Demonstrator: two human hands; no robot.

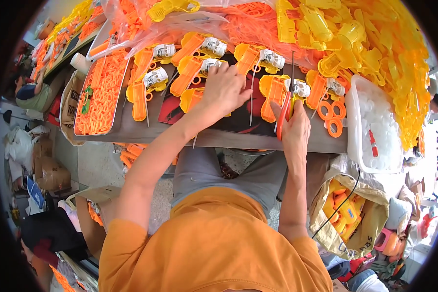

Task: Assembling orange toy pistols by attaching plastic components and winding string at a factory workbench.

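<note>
Several half-assembled toy guns of orange and yellow plastic (139,101) lie in two rows on the dark tabletop, many with a white printed cylinder (156,77) and a thin metal rod (251,100). My left hand (225,90) is over the middle ones, fingers curved down and thumb apart; it hides part of the toy gun beneath it (191,99). Whether its fingertips touch the pieces I cannot tell. My right hand (296,127) is closed around a long thin tool with red and yellow handles (284,113), its dark shaft pointing away, beside another toy gun (273,92).
A tray of small orange parts (102,97) is at the left. Orange rings (333,119) lie near a white tub of translucent pieces (374,126). Yellow shells (355,34) pile up at the far right. Below the table's right end, a sack holds yellow parts (346,214).
</note>
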